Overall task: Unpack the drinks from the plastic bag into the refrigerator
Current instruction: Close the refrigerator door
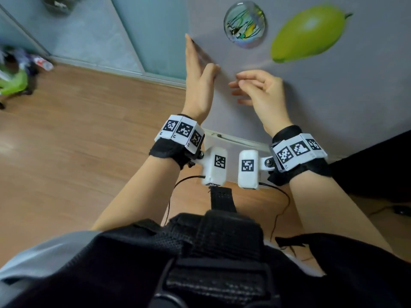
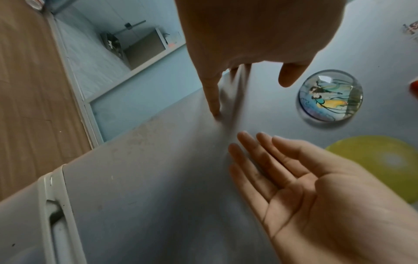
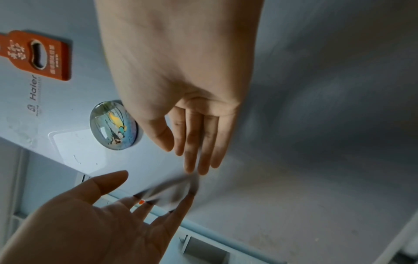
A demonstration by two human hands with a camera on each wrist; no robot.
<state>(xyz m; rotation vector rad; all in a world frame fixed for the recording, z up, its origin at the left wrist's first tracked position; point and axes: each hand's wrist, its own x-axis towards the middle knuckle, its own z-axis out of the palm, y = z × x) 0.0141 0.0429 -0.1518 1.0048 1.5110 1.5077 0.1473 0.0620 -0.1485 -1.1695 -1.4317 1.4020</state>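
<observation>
The grey refrigerator door (image 1: 311, 96) is closed in front of me. My left hand (image 1: 198, 70) has straight fingers and lies along the door's left edge (image 2: 158, 178), fingertips touching it. My right hand (image 1: 255, 90) hovers close to the door face (image 3: 316, 125), fingers relaxed and loosely bent, holding nothing. The right wrist view shows the left hand (image 3: 90, 223) spread at the edge under the right hand (image 3: 181, 71). A blurred green and white heap with a bottle (image 1: 15, 74) lies on the floor far left; I cannot tell whether it is the bag.
A glass dome magnet (image 1: 244, 24), a green mango-shaped magnet (image 1: 309, 33) and an orange bottle opener (image 3: 36, 53) stick to the door. A recessed handle (image 2: 54, 218) sits in the lower door. Wooden floor (image 1: 77, 141) spreads to the left, with a blue-grey wall panel (image 1: 138, 30) behind it.
</observation>
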